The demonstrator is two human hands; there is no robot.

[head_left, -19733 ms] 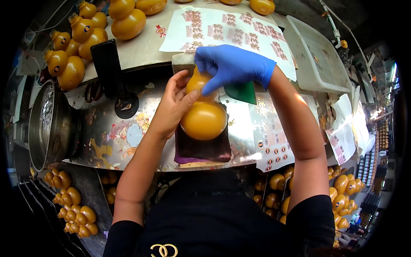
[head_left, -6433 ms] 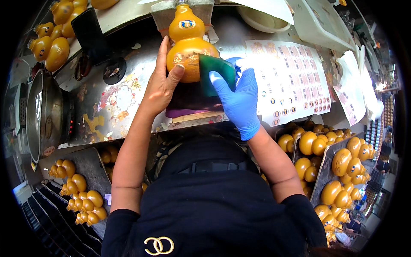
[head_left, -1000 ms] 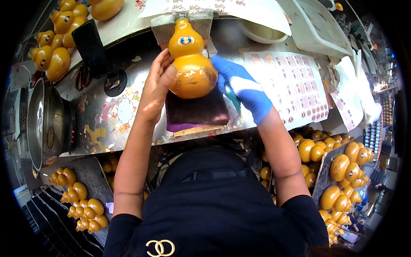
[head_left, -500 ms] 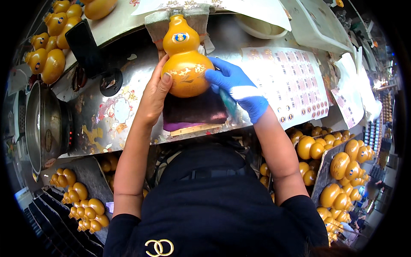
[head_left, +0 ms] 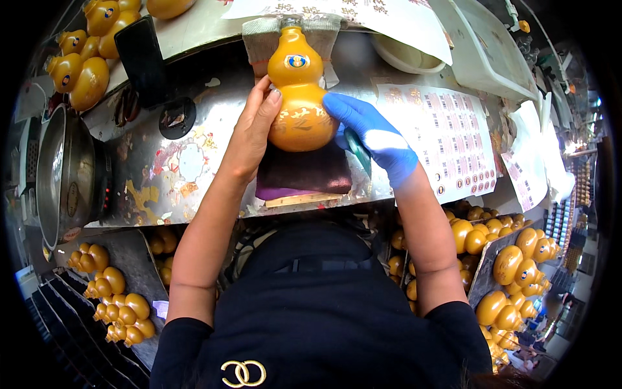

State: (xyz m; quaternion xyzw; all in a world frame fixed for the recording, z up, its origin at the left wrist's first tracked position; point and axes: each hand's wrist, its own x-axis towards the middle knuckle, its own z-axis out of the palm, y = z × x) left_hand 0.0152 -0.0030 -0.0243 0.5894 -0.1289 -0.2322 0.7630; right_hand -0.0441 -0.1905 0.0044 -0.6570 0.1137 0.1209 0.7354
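Observation:
A glossy amber, gourd-shaped bottle point(head_left: 298, 123) lies between my hands, its clear neck on a folded grey cloth point(head_left: 258, 44). A small blue oval sticker marks its upper bulb, and gold decoration runs across the lower one. My bare left hand point(head_left: 256, 123) grips the left side of the bottle, thumb on top. My right hand point(head_left: 379, 136), in a blue glove, presses the right side of the lower bulb. Tucked in the gloved palm is a flat teal piece point(head_left: 357, 152), partly hidden, its kind unclear. Below the bottle is a dark folded cloth pad point(head_left: 304, 172) on a wooden piece.
Sticker sheets point(head_left: 447, 129) lie right on the metal table, a white bowl point(head_left: 408, 55) and clear plastic tub point(head_left: 495, 58) behind. A metal pan point(head_left: 65, 175) and black phone point(head_left: 141, 58) stand left. More gourd bottles point(head_left: 84, 74) fill the back left and lower racks.
The view has shifted slightly, so the scene sits a little differently. The bottle has turned somewhat, bringing more gold decoration round to the front. Both hands still hold it, and the teal piece shows more clearly.

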